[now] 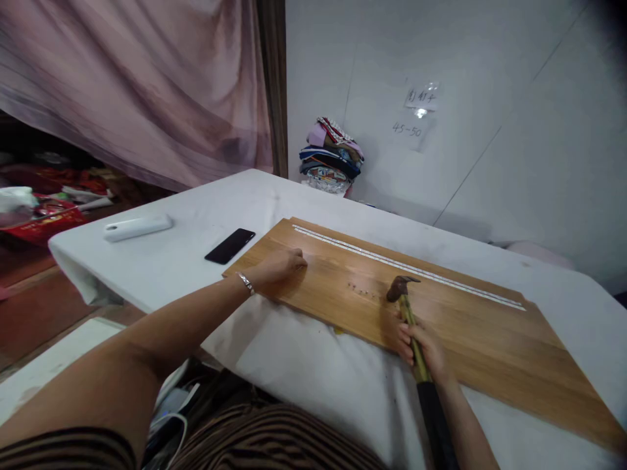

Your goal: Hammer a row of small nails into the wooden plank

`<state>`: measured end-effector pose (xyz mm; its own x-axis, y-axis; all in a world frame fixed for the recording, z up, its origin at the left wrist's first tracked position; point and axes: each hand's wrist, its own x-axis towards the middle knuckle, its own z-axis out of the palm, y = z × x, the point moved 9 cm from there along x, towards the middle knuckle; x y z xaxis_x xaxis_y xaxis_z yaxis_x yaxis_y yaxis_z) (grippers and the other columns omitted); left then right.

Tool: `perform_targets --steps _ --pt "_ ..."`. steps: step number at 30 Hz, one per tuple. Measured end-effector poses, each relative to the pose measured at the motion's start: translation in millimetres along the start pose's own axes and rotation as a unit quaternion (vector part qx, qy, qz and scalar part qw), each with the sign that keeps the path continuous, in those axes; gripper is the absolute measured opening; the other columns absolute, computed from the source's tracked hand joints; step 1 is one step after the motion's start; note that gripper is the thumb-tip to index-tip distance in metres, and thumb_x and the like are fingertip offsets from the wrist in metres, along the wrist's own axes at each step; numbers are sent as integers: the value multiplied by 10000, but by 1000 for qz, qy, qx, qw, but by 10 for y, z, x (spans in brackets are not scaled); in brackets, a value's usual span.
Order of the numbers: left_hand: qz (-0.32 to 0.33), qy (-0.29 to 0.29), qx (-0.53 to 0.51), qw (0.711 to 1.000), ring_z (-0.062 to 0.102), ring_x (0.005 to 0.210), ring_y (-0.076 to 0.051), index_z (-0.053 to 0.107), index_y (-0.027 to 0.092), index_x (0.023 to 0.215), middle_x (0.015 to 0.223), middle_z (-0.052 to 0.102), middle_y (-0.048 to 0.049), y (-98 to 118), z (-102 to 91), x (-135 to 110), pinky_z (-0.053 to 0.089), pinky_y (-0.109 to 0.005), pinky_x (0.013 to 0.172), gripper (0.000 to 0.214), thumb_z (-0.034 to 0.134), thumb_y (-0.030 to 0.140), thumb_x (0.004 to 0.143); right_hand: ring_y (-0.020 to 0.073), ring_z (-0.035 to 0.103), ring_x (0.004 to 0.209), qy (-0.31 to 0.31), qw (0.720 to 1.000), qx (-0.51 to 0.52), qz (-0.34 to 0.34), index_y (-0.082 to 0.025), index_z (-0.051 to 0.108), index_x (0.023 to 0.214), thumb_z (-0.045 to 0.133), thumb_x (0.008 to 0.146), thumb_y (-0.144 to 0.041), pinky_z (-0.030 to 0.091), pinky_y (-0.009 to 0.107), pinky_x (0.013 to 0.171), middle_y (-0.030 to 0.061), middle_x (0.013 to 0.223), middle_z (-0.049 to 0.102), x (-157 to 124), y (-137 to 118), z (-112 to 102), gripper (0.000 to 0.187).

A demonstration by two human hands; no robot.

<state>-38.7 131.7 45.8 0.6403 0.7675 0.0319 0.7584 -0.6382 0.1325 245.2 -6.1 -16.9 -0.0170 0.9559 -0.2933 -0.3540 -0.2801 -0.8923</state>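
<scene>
My right hand point(426, 344) is wrapped round the handle of a claw hammer point(401, 287), its head raised over the wooden board point(494, 346). At the board's left part, my left hand point(284, 266) has its fingertips pinched together close to the wood. Whatever they hold, if anything, is too small to make out. Between the two hands stands a short row of several small nails point(361, 291). Two narrow white strips point(392, 262) run lengthwise near the board's far edge.
The board lies on a table with a white cloth point(274, 196). Left of it are a black phone point(230, 245) and a white oblong object point(138, 227). Folded clothes point(333, 156) are stacked by the wall. A pink curtain point(161, 85) hangs at the back left.
</scene>
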Motion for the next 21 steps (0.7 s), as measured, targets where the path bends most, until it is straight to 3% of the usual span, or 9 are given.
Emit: perform_targets --steps 8,18,21 --pt "15 21 28 999 577 742 -178 680 129 866 923 659 -121 -6 -19 -24 468 -306 711 273 407 133 860 52 349 311 -3 1000 4 -4 -193 551 954 710 644 -337 259 161 277 -105 507 423 -43 -67 37 377" --pt "5 0 10 1000 622 868 -194 662 161 1017 1063 648 -110 -22 -46 -61 490 -318 800 308 386 145 882 53 348 304 -8 1000 0 -15 -190 534 926 689 638 -295 241 170 289 -118 474 423 -78 -207 179 343" --pt "9 -13 4 1000 619 836 -196 653 154 968 1016 653 -101 -66 -17 -21 480 -313 787 279 394 129 866 52 338 297 2 1000 4 -12 -189 528 906 682 616 -301 236 169 276 -125 455 424 -81 -223 189 346"
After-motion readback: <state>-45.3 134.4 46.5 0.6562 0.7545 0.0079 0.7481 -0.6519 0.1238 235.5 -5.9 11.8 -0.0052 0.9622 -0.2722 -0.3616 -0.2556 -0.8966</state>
